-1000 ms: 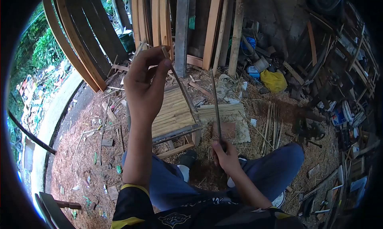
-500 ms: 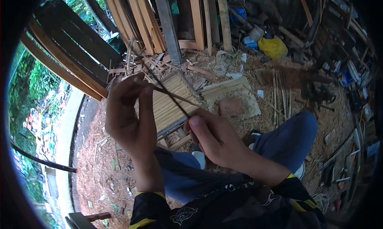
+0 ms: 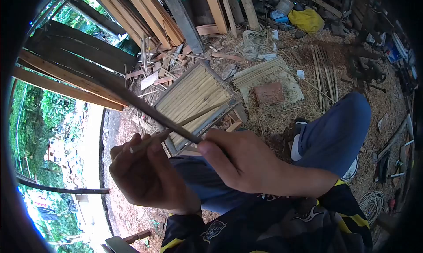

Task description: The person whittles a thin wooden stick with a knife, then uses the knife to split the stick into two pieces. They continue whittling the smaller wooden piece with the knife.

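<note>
My left hand (image 3: 143, 173) is closed around a thin bamboo stick (image 3: 203, 113), whose cut end pokes out between the fingers toward me. The stick slants away to the right, over a framed panel of bamboo slats (image 3: 189, 92). My right hand (image 3: 244, 160) grips one end of a long, dark, narrow rod (image 3: 147, 107), thumb on top. That rod runs up and left toward the camera and crosses the stick in this view. Its far part is blurred, so its exact kind cannot be made out.
Beyond the panel, a bundle of thin strips (image 3: 260, 71) and a reddish block (image 3: 269, 94) lie on a pale sheet. More long strips (image 3: 324, 79) rest on the shaving-covered ground. Planks (image 3: 150, 11) lean at the back; a yellow bag (image 3: 306, 21) sits back right.
The dark rod has swung up toward the camera and looks larger. My left hand has come lower and nearer, with the stick's cut end now facing me. The view has shifted slightly.
</note>
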Demonstrator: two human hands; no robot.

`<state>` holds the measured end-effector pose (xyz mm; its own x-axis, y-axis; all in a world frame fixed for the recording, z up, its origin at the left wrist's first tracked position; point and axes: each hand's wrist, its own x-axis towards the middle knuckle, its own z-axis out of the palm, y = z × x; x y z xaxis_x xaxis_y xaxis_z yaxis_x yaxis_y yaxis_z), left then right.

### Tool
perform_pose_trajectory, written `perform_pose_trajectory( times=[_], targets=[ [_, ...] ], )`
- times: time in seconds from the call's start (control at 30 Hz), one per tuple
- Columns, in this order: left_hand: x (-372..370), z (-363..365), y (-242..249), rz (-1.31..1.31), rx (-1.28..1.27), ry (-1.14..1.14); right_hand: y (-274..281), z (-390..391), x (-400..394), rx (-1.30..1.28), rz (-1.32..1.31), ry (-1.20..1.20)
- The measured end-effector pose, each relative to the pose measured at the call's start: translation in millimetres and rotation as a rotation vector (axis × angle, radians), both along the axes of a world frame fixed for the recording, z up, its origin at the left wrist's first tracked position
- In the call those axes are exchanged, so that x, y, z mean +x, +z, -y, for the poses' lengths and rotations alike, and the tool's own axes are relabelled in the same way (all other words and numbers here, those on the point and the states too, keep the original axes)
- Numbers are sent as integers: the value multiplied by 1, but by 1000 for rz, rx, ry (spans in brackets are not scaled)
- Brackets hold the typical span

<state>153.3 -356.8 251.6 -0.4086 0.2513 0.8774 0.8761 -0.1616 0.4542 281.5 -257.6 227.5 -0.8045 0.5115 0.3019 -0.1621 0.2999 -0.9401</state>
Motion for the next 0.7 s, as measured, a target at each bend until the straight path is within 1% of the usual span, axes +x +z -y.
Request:
perform_pose_trajectory(
  times=[0.1,0.2,0.3,0.37,0.5,0.6,0.7],
  targets=[
    [3,2,-1,5,-16,12,5,-2,0,-2,43,20],
    [5,6,0,-65,-31,-4,3,5,2,51,-112,27],
    [11,6,1,-5,-59,44,2,-4,2,33,30,49],
    [13,4,-1,4,-40,60,5,-4,5,36,36,46],
    [9,11,0,-132,-112,55,1,0,9,53,-41,22],
    [15,7,-6,24,-13,17,-8,-6,7,11,92,28],
    [4,18,-10,-92,-119,15,-3,-1,14,24,12,36]
  ],
)
